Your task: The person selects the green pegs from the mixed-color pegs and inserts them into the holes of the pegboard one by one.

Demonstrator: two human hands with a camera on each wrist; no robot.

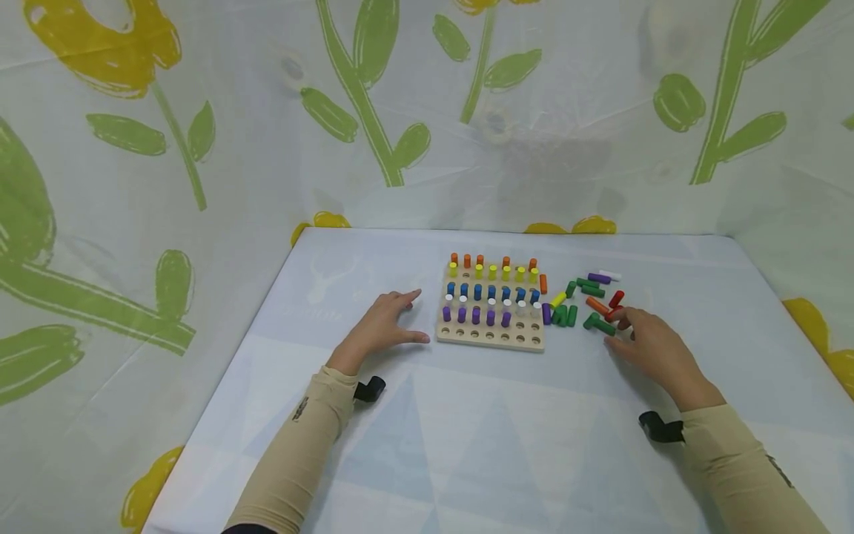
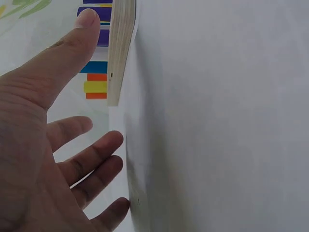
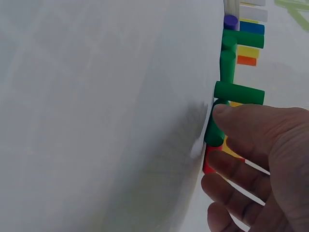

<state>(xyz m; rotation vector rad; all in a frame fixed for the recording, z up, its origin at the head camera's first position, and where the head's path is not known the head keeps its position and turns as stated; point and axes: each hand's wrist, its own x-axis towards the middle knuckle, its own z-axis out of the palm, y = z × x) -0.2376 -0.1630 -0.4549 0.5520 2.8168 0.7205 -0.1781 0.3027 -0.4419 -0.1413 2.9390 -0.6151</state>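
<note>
A wooden pegboard carries rows of orange, yellow, blue, white and purple pegs, with bare holes along its near edge. My left hand is just left of the board, thumb and fingers spread, holding nothing. In the left wrist view the thumb overlaps the board's edge. My right hand reaches into loose pegs right of the board, its thumb apart from the fingers. A green peg lies at these fingertips, with a red peg by the index finger. The thumb overlaps the green peg in the right wrist view.
Between board and right hand lie several green pegs, a yellow peg and a purple peg. Farther back are an orange peg, another purple peg and a white peg. A pale cloth covers the table.
</note>
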